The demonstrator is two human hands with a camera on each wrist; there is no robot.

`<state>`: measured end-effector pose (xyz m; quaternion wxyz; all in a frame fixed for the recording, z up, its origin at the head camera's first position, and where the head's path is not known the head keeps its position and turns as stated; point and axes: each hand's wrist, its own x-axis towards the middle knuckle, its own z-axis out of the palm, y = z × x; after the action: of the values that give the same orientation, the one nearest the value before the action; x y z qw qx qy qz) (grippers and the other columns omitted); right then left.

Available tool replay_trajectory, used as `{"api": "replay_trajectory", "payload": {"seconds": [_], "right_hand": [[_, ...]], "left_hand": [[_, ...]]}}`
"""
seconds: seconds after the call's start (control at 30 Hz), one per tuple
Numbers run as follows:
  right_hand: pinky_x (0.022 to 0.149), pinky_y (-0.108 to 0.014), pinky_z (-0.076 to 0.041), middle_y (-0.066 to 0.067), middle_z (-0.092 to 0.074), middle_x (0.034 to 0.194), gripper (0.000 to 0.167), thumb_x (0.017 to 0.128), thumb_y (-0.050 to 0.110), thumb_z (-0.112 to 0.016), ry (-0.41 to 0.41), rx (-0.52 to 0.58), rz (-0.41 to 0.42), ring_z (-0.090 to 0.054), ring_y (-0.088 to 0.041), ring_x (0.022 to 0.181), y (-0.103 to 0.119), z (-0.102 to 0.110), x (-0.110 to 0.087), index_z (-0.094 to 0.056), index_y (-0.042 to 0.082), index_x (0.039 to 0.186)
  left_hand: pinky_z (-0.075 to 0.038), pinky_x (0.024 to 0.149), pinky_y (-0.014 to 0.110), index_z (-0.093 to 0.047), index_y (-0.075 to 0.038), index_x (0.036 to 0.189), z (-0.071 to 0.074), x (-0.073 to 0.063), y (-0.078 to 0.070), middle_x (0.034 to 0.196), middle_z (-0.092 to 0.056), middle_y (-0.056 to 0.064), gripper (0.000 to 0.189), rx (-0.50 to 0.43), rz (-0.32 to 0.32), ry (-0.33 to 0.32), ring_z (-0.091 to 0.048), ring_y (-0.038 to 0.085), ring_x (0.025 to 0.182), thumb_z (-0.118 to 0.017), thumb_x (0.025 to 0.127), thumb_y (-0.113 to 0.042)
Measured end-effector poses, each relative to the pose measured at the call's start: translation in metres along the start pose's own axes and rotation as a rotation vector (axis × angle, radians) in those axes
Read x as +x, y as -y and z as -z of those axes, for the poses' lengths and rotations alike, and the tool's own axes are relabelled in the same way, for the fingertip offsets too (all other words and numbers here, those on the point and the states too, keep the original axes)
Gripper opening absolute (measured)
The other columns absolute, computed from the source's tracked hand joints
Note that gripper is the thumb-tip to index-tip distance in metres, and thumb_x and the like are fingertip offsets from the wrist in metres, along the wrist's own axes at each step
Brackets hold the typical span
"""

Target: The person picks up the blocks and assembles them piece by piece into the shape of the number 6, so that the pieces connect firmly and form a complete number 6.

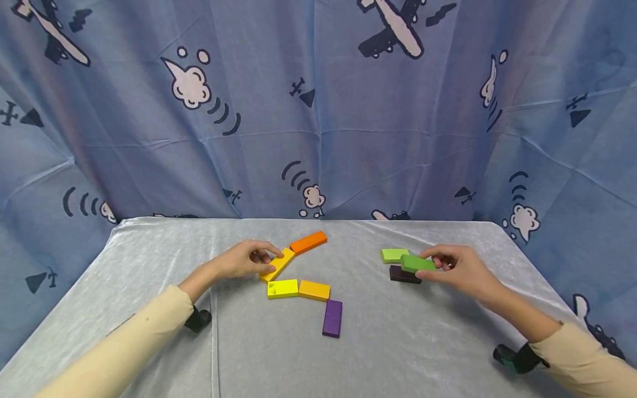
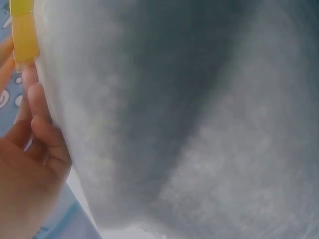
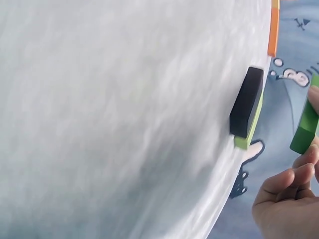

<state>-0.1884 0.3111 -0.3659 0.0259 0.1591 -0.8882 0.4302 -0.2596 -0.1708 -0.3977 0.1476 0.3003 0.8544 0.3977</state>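
My left hand (image 1: 246, 258) pinches an amber-yellow block (image 1: 281, 263) between thumb and fingers at the left of the group. That block's far end meets an orange block (image 1: 308, 242), and its near end lies close to a bright yellow block (image 1: 282, 289). At the right, my right hand (image 1: 460, 271) grips one end of a green block (image 1: 417, 263) by thumb and fingers. The green block overlaps a light green block (image 1: 394, 255) and a dark, nearly black block (image 1: 404, 274) in the head view. In the right wrist view, the green block (image 3: 305, 124) appears held above the cloth.
A yellow-orange block (image 1: 314, 290) follows the bright yellow one, and a purple block (image 1: 332, 319) angles off toward the front. Pale grey velvety cloth (image 1: 269, 354) covers the table. Blue curtains (image 1: 269, 110) with airplane prints surround its back and sides.
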Motion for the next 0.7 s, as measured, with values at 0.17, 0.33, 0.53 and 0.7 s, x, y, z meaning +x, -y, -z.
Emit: {"api": "replay_trajectory", "payload": {"seconds": [0.17, 0.33, 0.53, 0.7], "right_hand": [[0.055, -0.027, -0.037, -0.008, -0.052, 0.081, 0.032, 0.083, 0.014, -0.087, 0.022, 0.032, 0.004, -0.044, -0.012, 0.068, 0.009, -0.009, 0.001, -0.074, 0.002, 0.109], [0.057, -0.026, -0.038, -0.009, -0.053, 0.081, 0.031, 0.082, 0.01, -0.087, 0.054, 0.078, 0.029, -0.045, -0.012, 0.068, 0.018, -0.019, 0.003, -0.073, 0.001, 0.108], [0.057, -0.024, -0.038, -0.007, -0.052, 0.079, 0.029, 0.079, 0.005, -0.088, 0.088, 0.139, 0.065, -0.045, -0.01, 0.068, 0.025, -0.03, 0.005, -0.073, 0.001, 0.104], [0.056, -0.023, -0.039, -0.005, -0.051, 0.076, 0.027, 0.078, 0.004, -0.088, 0.117, 0.16, 0.135, -0.046, -0.01, 0.066, 0.03, -0.04, 0.007, -0.074, 0.002, 0.1]], "left_hand": [[-0.049, 0.071, 0.032, -0.07, -0.003, 0.125, 0.0, 0.0, 0.001, 0.096, -0.066, 0.004, 0.03, 0.003, -0.01, -0.004, -0.058, 0.02, 0.082, -0.072, 0.096, -0.009], [-0.048, 0.069, 0.031, -0.07, -0.003, 0.125, 0.0, 0.0, 0.001, 0.095, -0.066, 0.004, 0.03, 0.007, -0.013, -0.005, -0.058, 0.02, 0.081, -0.072, 0.096, -0.008], [-0.049, 0.07, 0.032, -0.07, -0.003, 0.125, -0.001, 0.0, 0.001, 0.095, -0.066, 0.004, 0.03, 0.005, -0.008, -0.005, -0.058, 0.02, 0.081, -0.072, 0.096, -0.009], [-0.049, 0.071, 0.032, -0.069, -0.003, 0.125, -0.001, 0.001, 0.001, 0.095, -0.066, 0.004, 0.029, 0.004, -0.006, -0.003, -0.058, 0.02, 0.081, -0.072, 0.096, -0.009]]}}
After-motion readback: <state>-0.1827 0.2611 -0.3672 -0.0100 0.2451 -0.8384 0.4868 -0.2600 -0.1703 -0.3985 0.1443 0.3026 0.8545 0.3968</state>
